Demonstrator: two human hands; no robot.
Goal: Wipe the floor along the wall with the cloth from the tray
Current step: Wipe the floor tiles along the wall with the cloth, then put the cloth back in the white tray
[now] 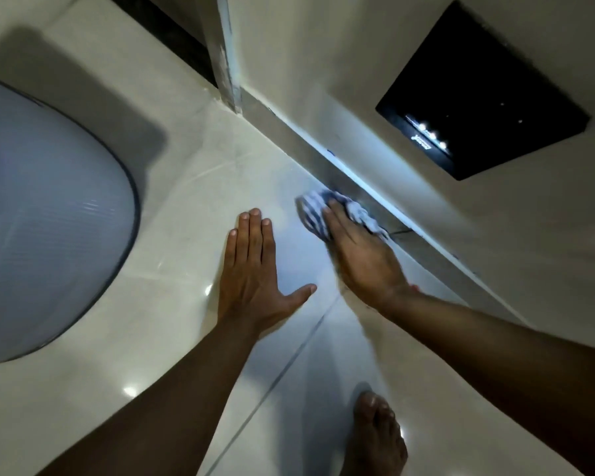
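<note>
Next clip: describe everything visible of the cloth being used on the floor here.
The crumpled blue-and-white striped cloth looks like soft woven fabric, bunched rather than folded. It lies on the glossy pale tiled floor, right against the grey skirting strip at the foot of the wall. The right hand presses flat on its near part, fingers covering the middle; motion blur hides finer detail. The left hand is apart from it.

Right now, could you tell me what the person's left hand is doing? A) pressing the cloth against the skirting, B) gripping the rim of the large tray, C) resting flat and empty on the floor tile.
C: the left hand lies palm-down with fingers spread on the bare floor, while the right hand presses the cloth.
</note>
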